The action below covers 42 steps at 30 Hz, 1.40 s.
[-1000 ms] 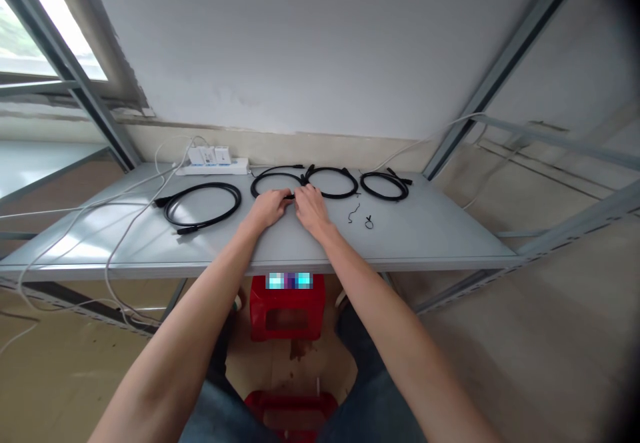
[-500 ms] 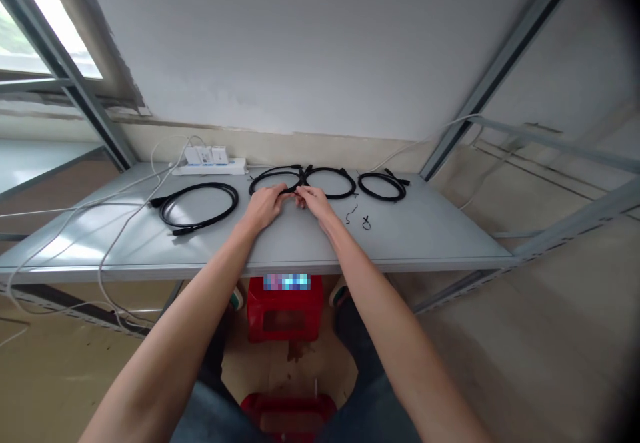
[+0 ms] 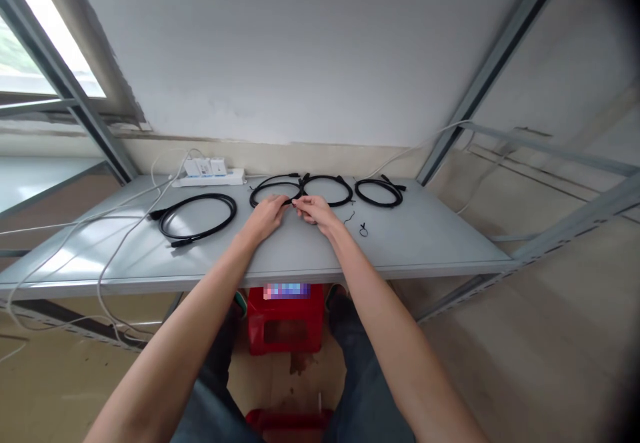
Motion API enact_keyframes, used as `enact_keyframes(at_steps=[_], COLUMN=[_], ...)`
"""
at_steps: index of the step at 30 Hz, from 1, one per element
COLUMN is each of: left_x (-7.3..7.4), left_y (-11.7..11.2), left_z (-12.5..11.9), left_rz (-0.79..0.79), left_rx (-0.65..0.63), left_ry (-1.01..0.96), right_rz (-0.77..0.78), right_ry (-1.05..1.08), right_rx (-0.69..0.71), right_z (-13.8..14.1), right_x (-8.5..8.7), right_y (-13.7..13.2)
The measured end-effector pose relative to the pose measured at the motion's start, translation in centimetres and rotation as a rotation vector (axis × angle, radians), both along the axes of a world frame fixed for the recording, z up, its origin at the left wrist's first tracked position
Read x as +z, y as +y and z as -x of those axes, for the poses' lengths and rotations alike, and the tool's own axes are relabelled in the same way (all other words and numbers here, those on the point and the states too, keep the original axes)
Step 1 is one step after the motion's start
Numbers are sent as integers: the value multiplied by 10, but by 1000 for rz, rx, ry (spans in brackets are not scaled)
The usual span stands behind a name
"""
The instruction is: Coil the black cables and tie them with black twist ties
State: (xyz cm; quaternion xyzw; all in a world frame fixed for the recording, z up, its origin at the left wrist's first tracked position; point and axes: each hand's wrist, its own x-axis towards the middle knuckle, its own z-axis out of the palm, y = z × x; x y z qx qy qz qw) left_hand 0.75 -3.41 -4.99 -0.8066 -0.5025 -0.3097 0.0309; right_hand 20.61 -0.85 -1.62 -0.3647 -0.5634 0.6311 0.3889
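Four loops of black cable lie along the grey shelf. My left hand (image 3: 269, 217) is closed on the near side of one coiled black cable (image 3: 274, 184), its palm down by the shelf surface. Just to the right, my right hand (image 3: 314, 211) pinches with thumb and forefinger at that same near edge; whatever is between the fingertips is too small to make out. Beyond my right hand lies another coiled cable (image 3: 334, 177), touching or nearly touching the first. A loose black twist tie (image 3: 350, 217) and a small looped tie (image 3: 364, 231) rest right of my right wrist.
A larger cable coil (image 3: 197, 197) lies at the left, another coil (image 3: 379, 204) at the right. A white power strip (image 3: 215, 177) with chargers stands at the back. White cords (image 3: 125, 233) trail over the front edge. A red stool (image 3: 286, 316) is below.
The view has tilted a little. My right hand's fingers have shifted slightly, still pinched beside the coil; my left hand stays at the cable. The coils keep their places on the shelf.
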Motion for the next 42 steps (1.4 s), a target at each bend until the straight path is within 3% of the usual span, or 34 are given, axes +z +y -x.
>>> enact_keyframes(at_steps=[9,16,23,29,32,34,36,42], left_x=[-4,0,3,8,11,12,12,8], left_y=[-1,-2,-5,-11,-14,-14,-13,-8], left_z=[-6,-6,-4,-8,-8,-8,-7,-6], left_rz=[-33,4,69,124,149,151,130,69], left_rx=[7,29,60,104,150,165,164,108], left_ry=[-33,-12,15,52,68,67,45,-15], right_rz=[219,271,5,-701,-851,-844,-777,-298], right_ry=[135,129,-99,-898,-1126,-1057,-847,-231], right_rx=[139,-4,-125,-386,-356,-314,-284,-108], right_z=[-4,3,16,19,21,21,19,14], right_x=[0,-3,-11,-12,-15,-16,-18,-13], right_y=[1,1,-12,-24,-25,-23,-18,-3])
